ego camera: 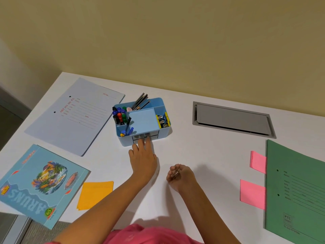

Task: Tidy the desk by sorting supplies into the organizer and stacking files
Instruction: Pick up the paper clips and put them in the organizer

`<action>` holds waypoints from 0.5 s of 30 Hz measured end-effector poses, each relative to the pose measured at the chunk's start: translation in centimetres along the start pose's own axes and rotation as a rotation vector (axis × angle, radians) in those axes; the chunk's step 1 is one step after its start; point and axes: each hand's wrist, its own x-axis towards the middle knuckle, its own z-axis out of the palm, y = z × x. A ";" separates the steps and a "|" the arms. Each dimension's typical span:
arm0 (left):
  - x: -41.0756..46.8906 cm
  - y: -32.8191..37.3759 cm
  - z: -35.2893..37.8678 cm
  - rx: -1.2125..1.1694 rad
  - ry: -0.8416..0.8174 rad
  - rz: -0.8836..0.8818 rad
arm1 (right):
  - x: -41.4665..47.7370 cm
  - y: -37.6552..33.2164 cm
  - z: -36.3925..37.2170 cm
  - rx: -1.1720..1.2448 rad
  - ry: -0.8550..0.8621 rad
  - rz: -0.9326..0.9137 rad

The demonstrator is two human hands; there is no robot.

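**Now at the drawer: one hand on the organizer, the other full of clips**

Seen from above, a white desk (193,155) is spread with office supplies. A green file (299,191) lies at the right edge, a pale blue file (75,117) at the far left, and a printed notebook (42,185) overhangs the near left corner. A grey hatch (232,118) is set into the desk near the wall.

The blue organizer (142,121) stands at centre, between the pale file and the hatch. Pencils (140,101) lean in its back compartment, markers (120,115) stand at its left, pens (129,127) in its front-left pocket and binder clips (162,119) fill its right side.

An orange pad (95,194) lies beside the notebook. Two pink pads (258,162) (252,193) touch the green file's left edge.

The person's left hand (143,159) reaches forward, fingers straight, tips touching the drawer (153,137) in the organizer's front. The right hand (182,176) rests on the desk just beside it, fingers curled around small metal clips (175,173); their exact kind is too small to tell.
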 end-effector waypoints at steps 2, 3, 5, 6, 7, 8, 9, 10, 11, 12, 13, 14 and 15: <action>0.2 -0.2 -0.1 0.026 -0.037 -0.009 | 0.0 0.1 0.2 0.010 0.018 -0.008; 0.3 -0.3 -0.1 0.034 -0.045 -0.010 | -0.1 0.1 0.3 0.028 0.004 -0.011; 0.5 -0.5 -0.2 0.041 -0.039 0.001 | -0.2 0.0 0.8 0.066 -0.057 -0.010; 0.6 -0.5 -0.3 0.039 -0.033 0.012 | -0.3 0.0 1.1 0.092 -0.091 -0.007; 0.6 -0.6 -0.2 0.034 -0.032 0.024 | -0.4 -0.1 1.5 0.124 -0.123 0.001; 0.5 -0.7 -0.1 0.029 -0.030 0.033 | -0.4 -0.2 1.9 0.144 -0.148 0.011; 0.3 -0.9 0.1 0.028 -0.026 0.041 | -0.5 -0.4 2.4 0.162 -0.174 0.019; 0.0 -1.0 0.2 0.031 -0.014 0.053 | -0.8 -0.6 2.9 0.169 -0.201 0.024; -0.3 -1.0 0.4 0.036 0.004 0.066 | -1.2 -0.8 3.4 0.173 -0.228 0.015; -0.7 -1.1 0.5 0.039 0.021 0.076 | -1.5 -1.0 3.8 0.182 -0.249 0.010; -1.1 -1.2 0.7 0.037 0.040 0.087 | -1.7 -1.3 4.4 0.208 -0.259 0.012; -1.5 -1.2 0.9 0.031 0.053 0.100 | -2.2 -1.5 5.0 0.235 -0.265 0.016; -1.8 -1.3 0.9 0.026 0.066 0.112 | -2.6 -1.6 5.6 0.242 -0.270 0.015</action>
